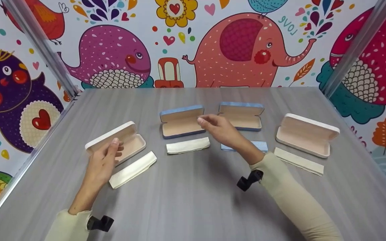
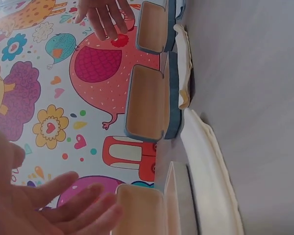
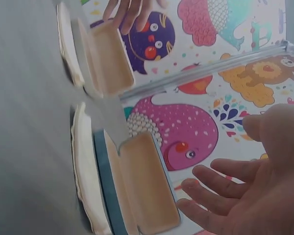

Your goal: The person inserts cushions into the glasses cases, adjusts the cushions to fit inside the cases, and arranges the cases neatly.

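Four hinged glasses cases stand with lids raised across the table. In the head view the left hand [image 1: 102,164] hovers over the leftmost white glasses case [image 1: 136,142], its fingers relaxed and holding nothing. A folded cream cloth [image 1: 133,169] lies just in front of that case. Between the two blue glasses cases, the left one [image 1: 182,129] and the right one [image 1: 246,122], the right hand [image 1: 222,130] hangs in the air with loose, empty fingers. Beneath its forearm a folded blue cloth [image 1: 258,146] is partly hidden. Another cream cloth [image 1: 188,146] lies before the left blue case.
At the right stands a white glasses case [image 1: 305,140], lid up, with a folded beige cloth [image 1: 299,161] in front. A printed cartoon wall [image 1: 176,43] closes off the back of the grey table [image 1: 179,201]. Metal posts [image 1: 359,50] rise at the back corners.
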`<state>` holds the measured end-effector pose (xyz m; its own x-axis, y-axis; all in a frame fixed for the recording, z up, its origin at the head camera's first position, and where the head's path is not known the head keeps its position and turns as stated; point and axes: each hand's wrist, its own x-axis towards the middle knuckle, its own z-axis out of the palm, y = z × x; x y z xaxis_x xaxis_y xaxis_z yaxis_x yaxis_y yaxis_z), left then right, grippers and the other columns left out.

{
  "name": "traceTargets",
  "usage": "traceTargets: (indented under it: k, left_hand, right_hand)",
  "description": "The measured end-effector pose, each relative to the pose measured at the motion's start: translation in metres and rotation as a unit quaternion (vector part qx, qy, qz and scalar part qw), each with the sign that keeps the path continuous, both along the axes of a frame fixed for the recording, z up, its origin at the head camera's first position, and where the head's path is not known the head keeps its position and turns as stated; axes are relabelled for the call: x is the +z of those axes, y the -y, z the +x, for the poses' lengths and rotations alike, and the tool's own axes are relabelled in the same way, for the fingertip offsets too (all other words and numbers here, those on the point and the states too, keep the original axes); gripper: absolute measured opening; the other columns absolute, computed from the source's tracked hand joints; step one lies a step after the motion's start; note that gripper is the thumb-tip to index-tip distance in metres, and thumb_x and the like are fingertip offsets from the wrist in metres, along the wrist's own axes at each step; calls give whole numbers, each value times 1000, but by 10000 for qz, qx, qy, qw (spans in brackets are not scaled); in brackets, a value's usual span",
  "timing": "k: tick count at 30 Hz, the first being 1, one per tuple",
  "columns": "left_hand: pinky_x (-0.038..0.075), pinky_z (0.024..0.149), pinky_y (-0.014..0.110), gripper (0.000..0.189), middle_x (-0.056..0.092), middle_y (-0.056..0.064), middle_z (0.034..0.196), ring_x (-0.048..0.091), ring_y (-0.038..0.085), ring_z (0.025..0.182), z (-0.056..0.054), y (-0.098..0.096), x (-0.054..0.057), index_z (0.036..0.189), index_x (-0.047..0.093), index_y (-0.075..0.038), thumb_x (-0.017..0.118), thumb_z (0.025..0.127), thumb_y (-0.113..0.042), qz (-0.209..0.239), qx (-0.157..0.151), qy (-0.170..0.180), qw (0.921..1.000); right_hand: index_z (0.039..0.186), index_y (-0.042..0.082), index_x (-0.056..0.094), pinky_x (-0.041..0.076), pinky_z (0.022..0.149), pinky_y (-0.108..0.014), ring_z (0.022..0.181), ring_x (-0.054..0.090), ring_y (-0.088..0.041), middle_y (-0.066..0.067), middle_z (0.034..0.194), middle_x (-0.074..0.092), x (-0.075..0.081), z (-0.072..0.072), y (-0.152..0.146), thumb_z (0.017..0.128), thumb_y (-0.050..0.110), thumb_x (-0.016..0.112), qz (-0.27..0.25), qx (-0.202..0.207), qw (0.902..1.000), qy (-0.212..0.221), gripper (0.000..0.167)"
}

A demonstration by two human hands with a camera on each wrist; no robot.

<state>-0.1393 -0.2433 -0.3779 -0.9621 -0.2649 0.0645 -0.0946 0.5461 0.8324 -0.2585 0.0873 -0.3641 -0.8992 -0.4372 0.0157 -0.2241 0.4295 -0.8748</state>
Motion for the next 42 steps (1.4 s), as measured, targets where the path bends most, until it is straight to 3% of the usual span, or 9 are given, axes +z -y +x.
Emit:
traceTargets:
  k: [4, 8, 19, 24, 32, 42]
  left_hand:
    - [59, 78, 21, 46, 68, 23, 121, 71, 17, 96, 8, 10, -9, 128, 62, 3, 43, 108, -33, 260, 225, 344, 9988]
    - [58, 72, 18, 38, 70, 20, 115, 66, 1, 81, 14, 20, -17, 129, 61, 5, 44, 106, -21, 462, 353, 651, 9962]
    - [58, 61, 23, 34, 74, 7, 91, 67, 4, 72, 18, 40, -38, 120, 64, 9, 52, 100, -15, 345, 620, 1127, 9911]
    - [57, 59, 22, 34, 73, 3, 85, 65, 3, 68, 20, 46, -46, 120, 63, 10, 55, 99, -15, 376, 721, 1373, 9872]
    - [57, 58, 21, 33, 72, -3, 78, 64, 3, 65, 19, 53, -49, 118, 66, 9, 62, 97, -17, 365, 746, 1572, 9841]
    - [54, 56, 21, 34, 68, 0, 71, 61, 7, 65, 18, 54, -53, 113, 69, 8, 71, 91, -19, 266, 644, 1866, 9800]
  right_hand:
    - [137, 11, 59, 52, 101, -44, 121, 62, -26, -13, 133, 64, -2, 5, 13, 104, 35, 55, -223, 73, 9995, 206, 42]
    - [135, 7, 60, 54, 97, -43, 114, 64, -25, -14, 130, 65, -6, 8, 27, 103, 27, 56, -399, 215, 9988, 201, 38]
    - [132, 3, 62, 55, 97, -38, 117, 64, -26, -17, 129, 66, -22, 14, 64, 103, 21, 56, -360, 321, 9983, 338, 35]
    - [126, 6, 66, 56, 88, -33, 110, 66, -23, -10, 124, 69, -33, 18, 83, 101, 23, 59, -53, 180, 9995, 252, 30]
    - [124, 2, 66, 54, 77, -25, 101, 67, -21, -11, 122, 70, -45, 19, 104, 98, 18, 63, 121, 296, 9989, 344, 31]
    - [123, 3, 67, 56, 75, -23, 101, 68, -20, -11, 123, 69, -59, 14, 133, 93, 15, 69, 288, 273, 9973, 614, 32]
